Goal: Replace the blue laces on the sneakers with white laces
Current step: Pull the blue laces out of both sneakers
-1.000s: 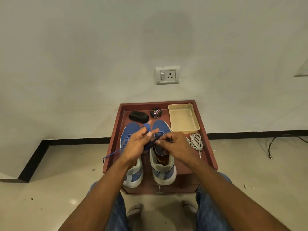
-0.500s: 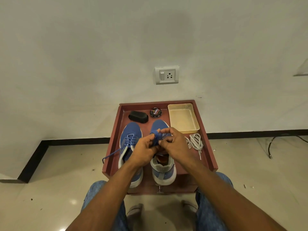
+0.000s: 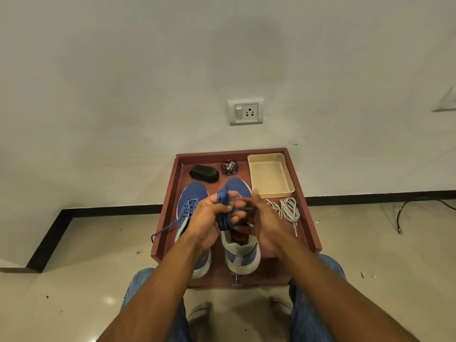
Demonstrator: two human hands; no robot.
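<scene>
Two blue sneakers stand side by side on a dark red tray (image 3: 170, 193). The left sneaker (image 3: 191, 196) still carries its blue lace, one end trailing over the tray's left rim. The right sneaker (image 3: 243, 253) shows an open tongue without a lace. My left hand (image 3: 209, 215) holds a bundle of blue lace (image 3: 223, 212) wound around its fingers. My right hand (image 3: 259, 218) pinches a strand of that lace beside the bundle. White laces (image 3: 287, 209) lie coiled on the tray to the right of my hands.
At the tray's back are a black brush (image 3: 204, 173), a round polish tin (image 3: 229, 167) and a pale plastic tub (image 3: 270, 175). A wall socket (image 3: 246, 111) sits above. A black cable (image 3: 419, 203) runs along the floor at right. My knees and feet are below the tray.
The blue lace has come together into a bundle on my left hand, and my hands have shifted right over the right sneaker and turned, the right one winding the strand.
</scene>
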